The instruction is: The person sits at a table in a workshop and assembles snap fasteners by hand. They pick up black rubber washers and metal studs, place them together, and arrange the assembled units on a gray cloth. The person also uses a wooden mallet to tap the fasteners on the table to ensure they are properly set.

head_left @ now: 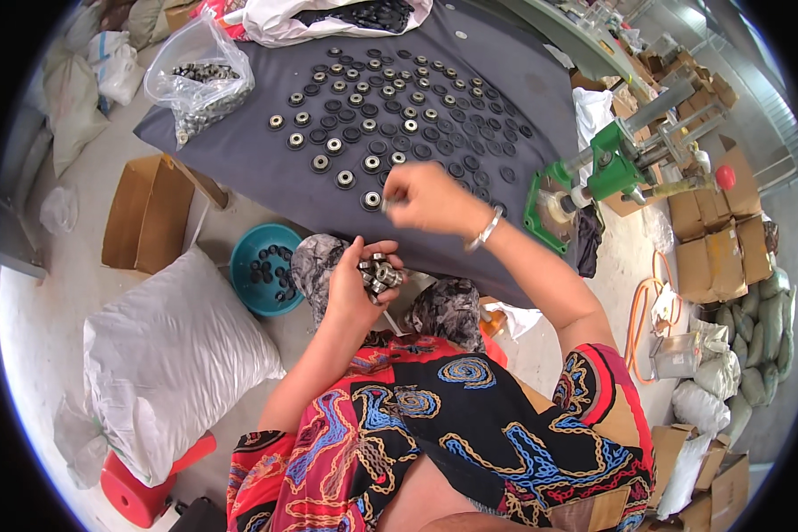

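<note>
My left hand is cupped palm up above my lap, holding a small heap of shiny metal bearings. Its fingers curl loosely around them. Over the near edge of the dark cloth-covered table, my right hand is closed in a pinch, slightly blurred. A bit of metal, apparently one bearing, shows at its fingertips. Black round wheels lie spread across the table. Many toward the left and front have a metal bearing in the centre, such as the wheel beside my right fingertips; those on the right are plain black.
A clear bag of metal parts and a white sack of black parts lie on the table. A green hand press stands at right. Below left are a teal basin, a stuffed white sack and a cardboard box.
</note>
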`<state>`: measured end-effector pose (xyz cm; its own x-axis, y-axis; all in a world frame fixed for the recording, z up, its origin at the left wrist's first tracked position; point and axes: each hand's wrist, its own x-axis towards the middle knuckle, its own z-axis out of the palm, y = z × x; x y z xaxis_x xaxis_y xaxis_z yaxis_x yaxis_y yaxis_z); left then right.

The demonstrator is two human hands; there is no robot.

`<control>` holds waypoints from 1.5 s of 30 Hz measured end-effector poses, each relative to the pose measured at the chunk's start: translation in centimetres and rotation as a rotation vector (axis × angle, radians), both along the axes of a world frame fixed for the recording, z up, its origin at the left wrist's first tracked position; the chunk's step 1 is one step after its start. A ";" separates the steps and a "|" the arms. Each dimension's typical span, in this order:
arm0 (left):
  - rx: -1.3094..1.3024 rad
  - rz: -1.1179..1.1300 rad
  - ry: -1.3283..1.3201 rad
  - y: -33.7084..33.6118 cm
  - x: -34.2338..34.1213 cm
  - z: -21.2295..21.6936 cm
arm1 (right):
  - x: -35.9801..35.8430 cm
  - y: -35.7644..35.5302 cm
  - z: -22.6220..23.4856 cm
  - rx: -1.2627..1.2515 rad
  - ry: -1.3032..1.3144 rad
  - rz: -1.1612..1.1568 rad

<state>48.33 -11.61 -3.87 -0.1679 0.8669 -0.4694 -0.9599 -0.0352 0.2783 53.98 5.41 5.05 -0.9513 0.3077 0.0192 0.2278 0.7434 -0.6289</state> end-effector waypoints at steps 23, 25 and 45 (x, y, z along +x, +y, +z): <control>0.021 0.062 -0.083 0.0 -2.0 -0.4 | -5.2 9.8 -2.6 0.398 -0.083 -0.100; 0.015 0.068 -0.104 0.1 -2.0 -0.1 | -3.9 9.1 -2.6 0.608 0.003 -0.125; -0.050 0.079 -0.151 1.2 0.7 0.1 | 4.2 -5.0 -0.8 0.252 0.029 0.270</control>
